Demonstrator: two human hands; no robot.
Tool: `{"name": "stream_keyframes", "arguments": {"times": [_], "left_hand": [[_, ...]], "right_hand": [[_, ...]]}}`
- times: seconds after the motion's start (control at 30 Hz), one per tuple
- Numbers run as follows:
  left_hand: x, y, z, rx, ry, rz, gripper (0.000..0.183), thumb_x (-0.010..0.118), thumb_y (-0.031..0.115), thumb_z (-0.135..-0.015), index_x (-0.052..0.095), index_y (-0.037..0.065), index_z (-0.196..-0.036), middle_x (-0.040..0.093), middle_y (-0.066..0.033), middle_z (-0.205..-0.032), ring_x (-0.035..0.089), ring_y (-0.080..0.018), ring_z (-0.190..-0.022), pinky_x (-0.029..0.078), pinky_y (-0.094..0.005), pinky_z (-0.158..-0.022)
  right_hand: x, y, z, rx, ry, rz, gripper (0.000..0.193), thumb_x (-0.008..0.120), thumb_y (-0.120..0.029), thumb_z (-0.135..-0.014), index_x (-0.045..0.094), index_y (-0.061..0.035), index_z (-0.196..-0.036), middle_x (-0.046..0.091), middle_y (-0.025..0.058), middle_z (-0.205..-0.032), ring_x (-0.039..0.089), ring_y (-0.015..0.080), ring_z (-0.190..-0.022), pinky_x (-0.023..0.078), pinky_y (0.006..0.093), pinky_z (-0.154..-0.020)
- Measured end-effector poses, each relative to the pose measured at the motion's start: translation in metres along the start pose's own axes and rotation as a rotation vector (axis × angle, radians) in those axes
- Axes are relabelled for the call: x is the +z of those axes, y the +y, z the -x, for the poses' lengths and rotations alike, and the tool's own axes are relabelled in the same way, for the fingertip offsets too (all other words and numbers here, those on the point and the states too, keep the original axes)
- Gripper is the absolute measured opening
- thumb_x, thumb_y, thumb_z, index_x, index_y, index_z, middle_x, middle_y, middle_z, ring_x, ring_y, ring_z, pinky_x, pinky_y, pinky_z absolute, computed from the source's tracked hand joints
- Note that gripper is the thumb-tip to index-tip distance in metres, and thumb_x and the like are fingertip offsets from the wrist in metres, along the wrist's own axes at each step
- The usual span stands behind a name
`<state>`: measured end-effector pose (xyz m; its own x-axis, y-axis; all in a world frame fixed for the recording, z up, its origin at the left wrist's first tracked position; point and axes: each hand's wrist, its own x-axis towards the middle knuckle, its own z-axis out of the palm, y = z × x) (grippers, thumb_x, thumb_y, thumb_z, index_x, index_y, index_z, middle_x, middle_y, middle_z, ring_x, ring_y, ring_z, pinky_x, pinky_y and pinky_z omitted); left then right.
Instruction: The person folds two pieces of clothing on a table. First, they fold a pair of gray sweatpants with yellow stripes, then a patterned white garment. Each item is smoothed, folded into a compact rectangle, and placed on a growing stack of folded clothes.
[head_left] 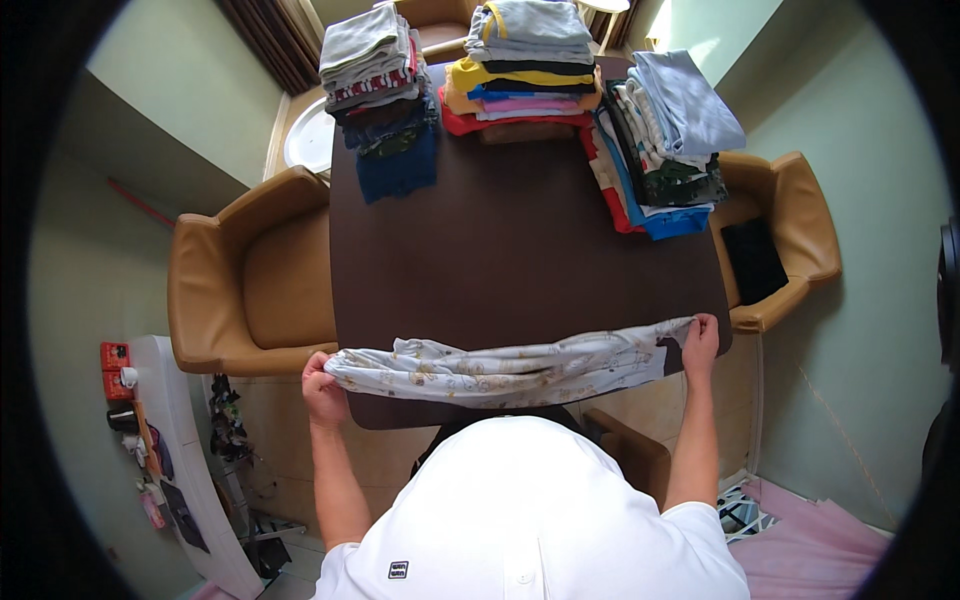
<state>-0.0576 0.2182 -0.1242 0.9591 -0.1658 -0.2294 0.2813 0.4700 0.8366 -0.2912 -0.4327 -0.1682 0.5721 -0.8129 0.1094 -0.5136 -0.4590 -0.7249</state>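
A white printed garment [500, 372] with tan and grey figures is stretched sideways along the near edge of the dark brown table [500, 240]. Its cloth hangs in long loose folds between my hands. My left hand [323, 388] is closed on the garment's left end, just off the table's edge. At the right end, my right hand [701, 340] pinches a corner of the same cloth. Whether it is a top or trousers I cannot make out.
Three stacks of folded clothes stand at the table's far side: a left stack [375, 100], a middle stack [525, 70] and a right stack [670, 140]. Tan armchairs flank the table, one at left [260, 270] and one at right [800, 220] with a black cushion [755, 260].
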Motion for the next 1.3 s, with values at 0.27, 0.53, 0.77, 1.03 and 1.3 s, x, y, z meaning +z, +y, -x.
{"name": "stream_keyframes", "arguments": {"times": [0.27, 0.53, 0.77, 1.03, 1.3], "left_hand": [[-0.049, -0.014, -0.013, -0.280, -0.149, -0.349, 0.026, 0.054, 0.027, -0.093, 0.068, 0.005, -0.093, 0.071, -0.0045, -0.093, 0.063, -0.0121, -0.087, 0.049, -0.0307, -0.078], [0.004, -0.028, 0.003, -0.298, 0.073, -1.487, 0.042, 0.074, 0.034, -0.078, 0.072, -0.003, -0.100, 0.075, -0.0202, -0.094, 0.072, -0.0357, -0.087, 0.056, -0.0418, -0.081], [0.012, -0.051, -0.020, 0.031, 0.169, -1.396, 0.038, 0.073, 0.035, -0.089, 0.073, -0.001, -0.100, 0.074, -0.0202, -0.101, 0.071, -0.0343, -0.092, 0.055, -0.0423, -0.085], [0.040, -0.068, -0.060, -0.366, 0.088, -1.505, 0.038, 0.072, 0.039, -0.082, 0.079, 0.003, -0.087, 0.076, -0.0173, -0.085, 0.074, -0.0342, -0.086, 0.056, -0.0446, -0.080], [-0.001, -0.077, -0.085, -0.090, 0.287, -0.796, 0.013, 0.065, 0.013, -0.089, 0.066, 0.005, -0.079, 0.059, 0.0038, -0.071, 0.050, -0.0069, -0.064, 0.041, -0.0273, -0.057]], "right_hand": [[0.012, -0.032, -0.034, -0.031, 0.044, 0.017, 0.021, 0.062, -0.013, -0.099, 0.063, 0.0013, -0.113, 0.068, 0.0152, -0.099, 0.067, 0.0266, -0.092, 0.053, 0.0386, -0.086], [0.032, 0.038, 0.051, 0.176, -0.198, 0.417, 0.037, 0.073, -0.028, -0.086, 0.065, 0.0039, -0.103, 0.069, 0.0237, -0.101, 0.066, 0.0413, -0.096, 0.053, 0.0463, -0.088], [0.042, 0.040, 0.089, 0.208, -0.295, 0.305, 0.028, 0.073, -0.022, -0.080, 0.064, 0.0007, -0.094, 0.070, 0.0212, -0.084, 0.069, 0.0408, -0.084, 0.055, 0.0481, -0.078], [0.024, 0.042, 0.084, 0.218, -0.227, 0.295, 0.025, 0.074, -0.017, -0.075, 0.063, -0.0009, -0.090, 0.070, 0.0200, -0.083, 0.069, 0.0391, -0.080, 0.054, 0.0464, -0.073], [0.012, 0.066, 0.074, 0.205, -0.086, 0.184, 0.018, 0.069, -0.012, -0.080, 0.059, -0.0011, -0.090, 0.066, 0.0176, -0.079, 0.067, 0.0348, -0.077, 0.053, 0.0448, -0.072]]}}
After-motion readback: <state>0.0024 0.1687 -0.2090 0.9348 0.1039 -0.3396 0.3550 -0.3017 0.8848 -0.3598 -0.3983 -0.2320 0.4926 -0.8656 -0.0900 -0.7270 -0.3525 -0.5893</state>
